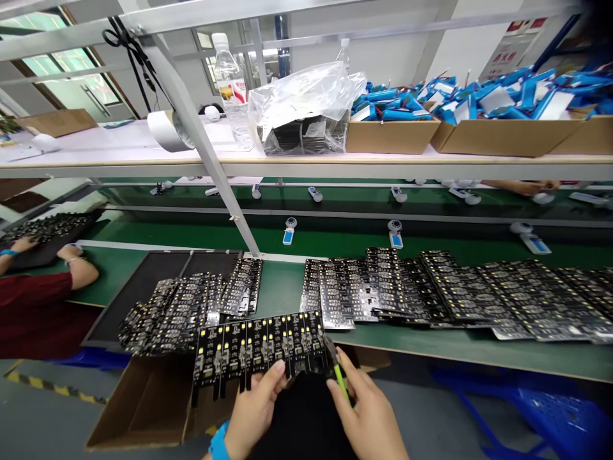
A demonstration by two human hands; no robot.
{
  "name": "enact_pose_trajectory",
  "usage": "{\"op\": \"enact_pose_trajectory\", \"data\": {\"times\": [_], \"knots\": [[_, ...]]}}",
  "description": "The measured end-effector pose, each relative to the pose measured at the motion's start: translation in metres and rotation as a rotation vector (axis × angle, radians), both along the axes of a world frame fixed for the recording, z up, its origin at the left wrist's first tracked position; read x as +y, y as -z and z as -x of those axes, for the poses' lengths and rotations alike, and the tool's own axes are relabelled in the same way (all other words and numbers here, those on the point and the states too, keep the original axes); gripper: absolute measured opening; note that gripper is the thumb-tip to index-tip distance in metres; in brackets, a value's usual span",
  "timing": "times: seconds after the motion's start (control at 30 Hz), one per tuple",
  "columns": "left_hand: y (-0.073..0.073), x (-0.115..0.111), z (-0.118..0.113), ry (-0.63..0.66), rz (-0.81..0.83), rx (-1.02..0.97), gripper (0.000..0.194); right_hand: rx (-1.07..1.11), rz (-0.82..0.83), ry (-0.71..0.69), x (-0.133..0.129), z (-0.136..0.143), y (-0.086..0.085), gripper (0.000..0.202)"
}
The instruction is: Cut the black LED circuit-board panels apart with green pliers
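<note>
My left hand, with a blue band at the wrist, pinches the lower edge of a black circuit board panel. The panel is tilted toward me and carries rows of yellow-white LEDs; narrow tabs stick out along its lower left edge. In my right hand is a pair of pliers with lime-green handles. Their grey jaws are at the panel's right end; I cannot tell whether they grip it. Behind the panel, stacks of similar boards lie on a black tray, and more board stacks line the bench to the right.
An open cardboard box stands below the bench edge. White devices lie on the green conveyor. A slanted metal post rises before me. Blue battery packs fill boxes on the shelf. At left, a person's arms reach over boards.
</note>
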State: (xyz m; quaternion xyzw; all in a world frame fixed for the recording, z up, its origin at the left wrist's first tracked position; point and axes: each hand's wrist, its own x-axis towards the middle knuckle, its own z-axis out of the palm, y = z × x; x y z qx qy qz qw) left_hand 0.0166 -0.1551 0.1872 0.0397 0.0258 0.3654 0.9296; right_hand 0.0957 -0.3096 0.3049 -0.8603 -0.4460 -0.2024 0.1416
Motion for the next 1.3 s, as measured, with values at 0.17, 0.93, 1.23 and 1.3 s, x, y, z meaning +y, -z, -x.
{"op": "enact_pose_trajectory", "data": {"times": [0.17, 0.93, 1.23, 1.3], "knots": [[-0.004, 0.0, -0.002, 0.02, 0.087, -0.113, 0.022, 0.29, 0.019, -0.161, -0.004, -0.006, 0.001, 0.054], [0.028, 0.073, -0.009, -0.16, 0.182, -0.045, 0.015, -0.169, 0.303, 0.176, -0.002, -0.059, -0.005, 0.047], [0.011, 0.073, 0.003, -0.093, 0.071, -0.089, 0.009, 0.22, 0.122, -0.159, 0.036, -0.001, 0.001, 0.051], [0.007, 0.069, 0.006, -0.087, 0.05, -0.099, 0.008, 0.196, 0.126, -0.138, 0.039, 0.002, -0.001, 0.051]]}}
